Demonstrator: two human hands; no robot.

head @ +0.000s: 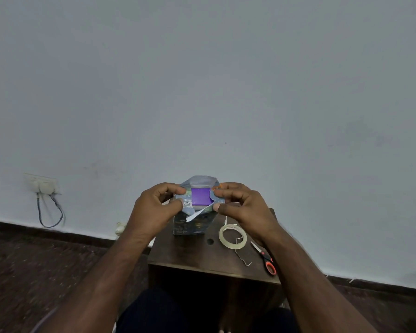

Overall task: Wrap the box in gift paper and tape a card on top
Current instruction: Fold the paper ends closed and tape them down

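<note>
A: Standing on the dark surface [183, 253], the box [200, 196] is seen from the head view, purple top exposed, gift paper [192, 225] around its sides.

B: Paper flaps are pinched by both hands: left hand [154, 207] fingers clamped on 1 flap, right hand [245, 207] fingers on another. Tape roll [232, 236] and scissors [264, 258] are laid just beside.

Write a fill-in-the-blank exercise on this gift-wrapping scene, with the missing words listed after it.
1. The uncovered top of the box is ____ in colour.
2. Both hands, left hand and right hand, pinch the ____ at the box's top.
3. The roll of tape lies on the ____.
4. The scissors have ____ handles.

Missing words: purple; gift paper; table; orange
</note>
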